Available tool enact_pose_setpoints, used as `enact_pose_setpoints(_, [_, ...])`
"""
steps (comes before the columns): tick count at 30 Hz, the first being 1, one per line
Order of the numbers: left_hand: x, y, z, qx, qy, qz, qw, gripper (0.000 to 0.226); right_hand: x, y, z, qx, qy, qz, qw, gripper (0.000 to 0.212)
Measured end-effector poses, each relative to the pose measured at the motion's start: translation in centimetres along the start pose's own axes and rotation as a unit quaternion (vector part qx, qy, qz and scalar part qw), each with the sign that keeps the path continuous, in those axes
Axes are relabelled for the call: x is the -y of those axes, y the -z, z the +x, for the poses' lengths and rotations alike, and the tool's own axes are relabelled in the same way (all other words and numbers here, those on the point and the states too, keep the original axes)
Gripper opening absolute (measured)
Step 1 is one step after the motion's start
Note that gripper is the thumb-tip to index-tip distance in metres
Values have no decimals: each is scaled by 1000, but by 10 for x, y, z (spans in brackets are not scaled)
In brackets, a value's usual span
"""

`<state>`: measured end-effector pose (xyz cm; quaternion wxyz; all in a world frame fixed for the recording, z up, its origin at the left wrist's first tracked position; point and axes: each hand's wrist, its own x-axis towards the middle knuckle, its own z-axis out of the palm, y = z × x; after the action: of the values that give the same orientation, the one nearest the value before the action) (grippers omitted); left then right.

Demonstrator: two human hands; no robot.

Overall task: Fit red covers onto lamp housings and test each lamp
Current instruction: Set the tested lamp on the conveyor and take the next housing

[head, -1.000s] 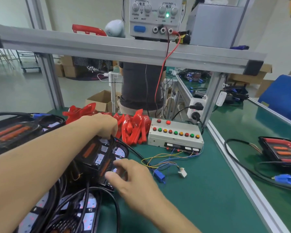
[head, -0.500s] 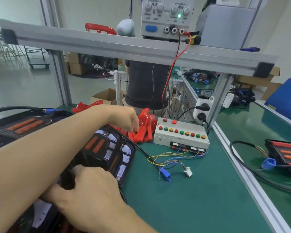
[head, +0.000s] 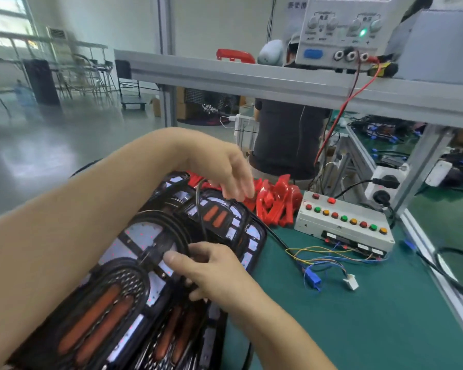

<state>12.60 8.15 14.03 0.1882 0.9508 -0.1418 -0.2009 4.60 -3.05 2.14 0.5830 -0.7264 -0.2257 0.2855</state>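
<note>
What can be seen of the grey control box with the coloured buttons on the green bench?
The control box is a flat, pale grey, metal-looking case lying level on the green bench mat, right of the pile of red covers. Its top carries two red buttons at the back and a row of red, green and amber buttons in front. Labelled sockets run along its front face, from which thin coloured wires lead out. No hand touches it.

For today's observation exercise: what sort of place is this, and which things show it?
Most likely a factory assembly and test bench: a push-button test box on a green mat, a bench power supply on the shelf, and stacked lamp housings beside red covers.
</note>
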Motion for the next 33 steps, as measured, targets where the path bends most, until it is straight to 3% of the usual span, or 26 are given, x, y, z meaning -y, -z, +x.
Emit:
enact_pose_setpoints(7, [11, -7, -1, 74, 65, -3, 995, 26, -10, 17, 11, -76, -1, 191, 979, 13])
enact_pose_setpoints(10, [16, -11, -1, 94, 79, 1, 992, 25, -12, 19, 13, -49, 37, 21, 998, 25])
enact_pose_setpoints(13, [20, -15, 1, 81, 76, 3, 994, 19, -22, -6, 11, -45, 56, -176, 982, 35])
enact_pose_setpoints(16, [23, -20, -1, 16, 41, -48, 998, 19, -35, -25, 10, -110, 123, -351, 922, 40])
enact_pose_setpoints(20, [26, -16, -22, -173, 10, 15, 985, 18, -32, -1, 10, -170, 187, -340, 906, 47])
enact_pose_setpoints(22, [28, -18, -47, -282, 6, 39, 959, 19, -27, 21, 13, -168, 172, -344, 908, 52])
enact_pose_setpoints(25, [30, -53, -94, -417, -3, -15, 909, 16, -23, 42, 20, -136, 129, -335, 923, 61])
enact_pose_setpoints(27, [39, -89, -116, -434, 48, 12, 899, 30, -27, 46, 18, -122, 128, -368, 913, 61])
enact_pose_setpoints(30, [60, -128, -126, -374, 177, 82, 907, 42, -37, 52, 7, -137, 127, -374, 909, 64])
enact_pose_setpoints(33, [70, -134, -121, -369, 223, 78, 899, 42, -44, 61, -7, -170, 106, -350, 915, 61])
